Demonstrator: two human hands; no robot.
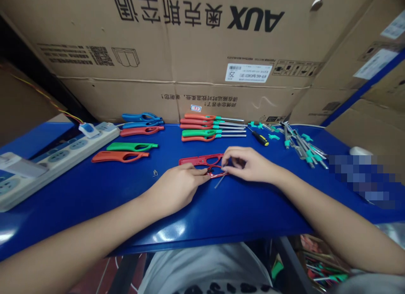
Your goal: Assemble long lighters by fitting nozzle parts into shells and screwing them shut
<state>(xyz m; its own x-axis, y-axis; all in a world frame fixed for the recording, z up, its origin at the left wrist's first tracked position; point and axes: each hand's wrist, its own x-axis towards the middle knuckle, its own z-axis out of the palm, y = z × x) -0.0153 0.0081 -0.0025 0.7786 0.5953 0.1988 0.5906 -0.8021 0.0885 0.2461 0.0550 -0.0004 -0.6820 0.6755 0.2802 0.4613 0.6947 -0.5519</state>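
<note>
At the middle of the blue table lies a red lighter casing half (pixel 198 160), long and flat with a trigger-guard loop. Just below it, a second red casing half (pixel 217 175) is mostly covered by my hands. My left hand (pixel 179 184) holds this lower half down with its fingers pressed together. My right hand (pixel 245 164) pinches at its right end. From those fingertips a thin, pale tube (pixel 219 182) slants down toward me. What else sits inside the lower casing is hidden by the fingers.
Left stand blue, red, green and orange lighter handles (pixel 120 156) and a power strip (pixel 68 152). Behind are lighters with metal rods (pixel 230 126), a yellow-black screwdriver (pixel 260 138) and loose rods with green parts (pixel 303 146). Small metal bits (pixel 155 173) lie left. Cardboard (pixel 177 45) walls the back.
</note>
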